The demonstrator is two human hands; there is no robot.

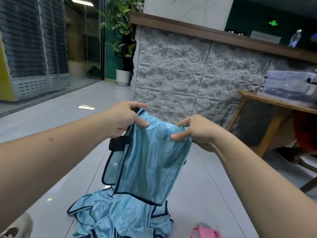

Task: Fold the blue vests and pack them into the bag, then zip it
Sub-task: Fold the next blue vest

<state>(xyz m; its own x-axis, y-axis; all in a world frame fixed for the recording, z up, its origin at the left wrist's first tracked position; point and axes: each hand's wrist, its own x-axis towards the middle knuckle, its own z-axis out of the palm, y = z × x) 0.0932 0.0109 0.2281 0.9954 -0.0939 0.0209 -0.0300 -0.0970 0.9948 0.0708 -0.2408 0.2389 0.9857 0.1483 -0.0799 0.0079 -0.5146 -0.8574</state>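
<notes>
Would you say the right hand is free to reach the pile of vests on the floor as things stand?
Probably not yet: the right hand is gripping the top of the held vest together with the left hand. That vest hangs directly over the pile.

One light-blue mesh vest [151, 160] w/ dark navy trim hangs upright at centre frame, pinched at its top corners, a black strap patch at its upper left edge. Its bottom hem meets a crumpled pile of more blue vests [120, 217] on the floor, bottom centre. Same shiny fabric, same trim.
</notes>
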